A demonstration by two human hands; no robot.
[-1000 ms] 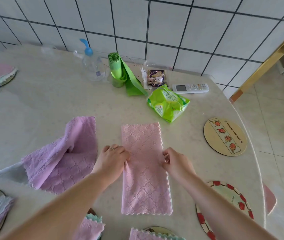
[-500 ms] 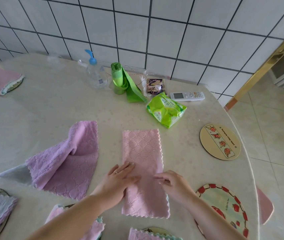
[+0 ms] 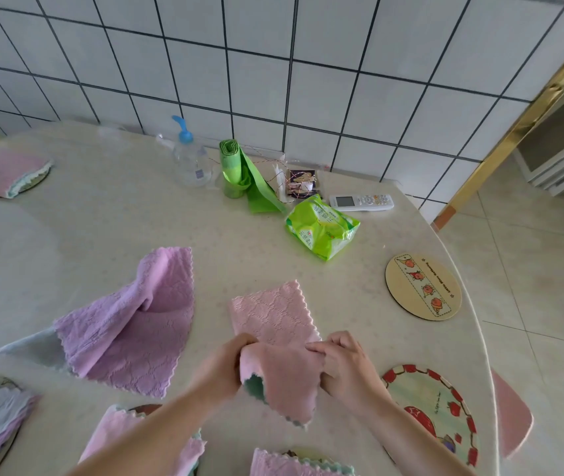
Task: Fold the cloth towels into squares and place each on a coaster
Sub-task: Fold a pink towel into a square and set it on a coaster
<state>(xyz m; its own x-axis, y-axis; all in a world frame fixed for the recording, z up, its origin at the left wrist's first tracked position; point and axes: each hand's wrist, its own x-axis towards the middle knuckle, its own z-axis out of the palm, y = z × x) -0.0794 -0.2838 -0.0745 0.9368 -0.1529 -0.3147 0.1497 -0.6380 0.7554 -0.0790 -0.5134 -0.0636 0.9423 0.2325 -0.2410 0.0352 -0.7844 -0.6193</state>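
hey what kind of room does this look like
Probably a home kitchen or dining area: a white tiled wall behind a pale rounded table, with fruit-print coasters, a pump bottle and a remote control on it.

pink quilted towel [image 3: 273, 317], lilac towel [image 3: 136, 324], strawberry-rimmed coaster [image 3: 441, 407], green packet [image 3: 321, 230]

The pink towel [image 3: 275, 317] hides most fingertips of both hands, folded towels on coasters at the table's [image 3: 102, 228] near edge are cut off by the frame's bottom and left edges, and print on the green packet [image 3: 321, 228] is too small to read.
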